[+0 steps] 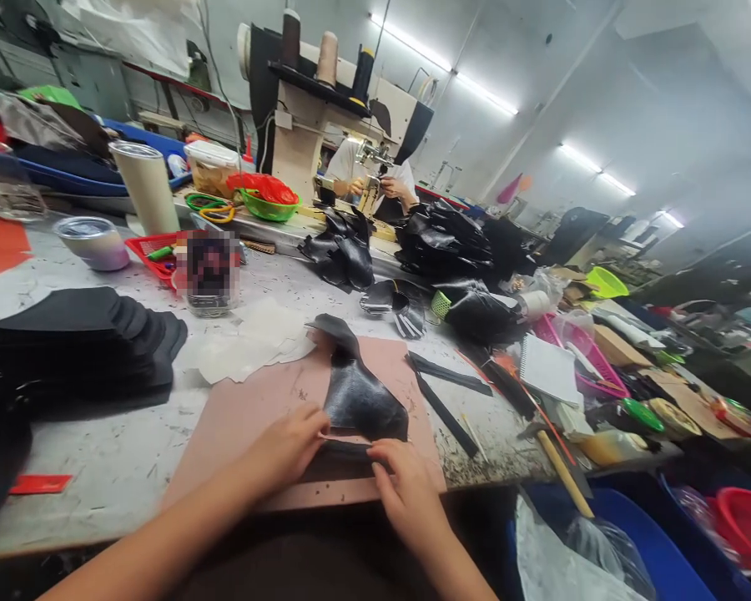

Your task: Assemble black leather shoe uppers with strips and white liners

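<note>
A shiny black leather piece (366,399) lies on a pink board (231,430) at the table's front edge, its narrow end bent up at the back. Along its near edge runs a dark strip (344,452); I cannot tell whether it is part of the same piece. My left hand (300,441) is closed, its fingertips pinching the near left edge of the leather. At the near right corner, my right hand (405,482) has bent fingers and thumb on the edge. Both thumbs' contact points are partly hidden.
Stacked black pieces (75,351) stand at left, beside a clear container (209,280) and a lidded cup (93,242). Black strips (444,409) and a wooden-handled hammer (563,472) lie right. Behind are leather heaps (444,242) and a sewing machine (294,150) with a person.
</note>
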A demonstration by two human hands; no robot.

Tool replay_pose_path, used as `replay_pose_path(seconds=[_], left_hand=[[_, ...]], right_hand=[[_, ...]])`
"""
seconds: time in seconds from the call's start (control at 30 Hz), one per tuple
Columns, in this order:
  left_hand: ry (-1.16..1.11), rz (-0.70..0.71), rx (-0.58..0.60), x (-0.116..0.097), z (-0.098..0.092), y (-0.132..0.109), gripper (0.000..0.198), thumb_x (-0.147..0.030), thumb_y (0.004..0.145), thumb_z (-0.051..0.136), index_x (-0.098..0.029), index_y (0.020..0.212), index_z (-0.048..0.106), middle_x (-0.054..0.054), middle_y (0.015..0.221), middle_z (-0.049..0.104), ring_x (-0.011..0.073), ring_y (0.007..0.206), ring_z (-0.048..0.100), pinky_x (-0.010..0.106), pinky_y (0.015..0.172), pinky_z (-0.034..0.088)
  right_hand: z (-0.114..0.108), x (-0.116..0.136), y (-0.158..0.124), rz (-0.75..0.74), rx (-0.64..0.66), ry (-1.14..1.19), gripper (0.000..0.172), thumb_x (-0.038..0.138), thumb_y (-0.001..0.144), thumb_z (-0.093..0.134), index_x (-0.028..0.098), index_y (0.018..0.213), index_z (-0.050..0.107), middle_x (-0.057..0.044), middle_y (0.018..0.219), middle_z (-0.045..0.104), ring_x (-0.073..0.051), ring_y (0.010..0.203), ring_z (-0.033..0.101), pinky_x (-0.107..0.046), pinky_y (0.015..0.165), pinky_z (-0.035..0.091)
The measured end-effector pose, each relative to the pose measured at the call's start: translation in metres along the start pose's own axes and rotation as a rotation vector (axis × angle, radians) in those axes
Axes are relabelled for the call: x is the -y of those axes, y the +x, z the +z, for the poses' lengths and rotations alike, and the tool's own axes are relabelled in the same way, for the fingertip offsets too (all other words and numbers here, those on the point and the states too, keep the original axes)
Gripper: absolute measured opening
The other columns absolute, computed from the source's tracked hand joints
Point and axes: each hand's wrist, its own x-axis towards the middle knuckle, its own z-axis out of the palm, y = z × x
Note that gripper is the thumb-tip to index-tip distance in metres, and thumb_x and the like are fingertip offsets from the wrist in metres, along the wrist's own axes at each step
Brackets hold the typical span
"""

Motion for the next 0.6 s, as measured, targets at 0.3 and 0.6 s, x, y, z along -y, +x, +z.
replay_pose_path(seconds=[0.3, 0.6], left_hand=[[0.147, 0.024, 0.063, -0.009, -0.001, 0.018, 0.015, -0.009, 0.076, 0.042, -0.018, 0.079, 0.053, 0.003, 0.083, 0.058, 0.0152, 0.075, 0.056, 0.025, 0.065, 0.045], [0.489, 0.18, -0.065, -0.001, 0.0, 0.064, 0.017, -0.006, 0.073, 0.043, -0.015, 0.073, 0.057, 0.004, 0.059, 0.061, 0.0173, 0.055, 0.056, 0.026, 0.048, 0.038]], right_hand=[[0.002, -0.001, -0.003, -0.047, -0.023, -0.065, 0.021, 0.01, 0.078, 0.041, 0.018, 0.087, 0.059, -0.007, 0.088, 0.063, -0.021, 0.083, 0.054, -0.037, 0.075, 0.043], [0.01, 0.015, 0.019, 0.549, 0.222, 0.879, 0.027, 0.035, 0.072, 0.056, 0.016, 0.091, 0.06, -0.004, 0.072, 0.062, -0.013, 0.055, 0.054, -0.024, 0.045, 0.041]])
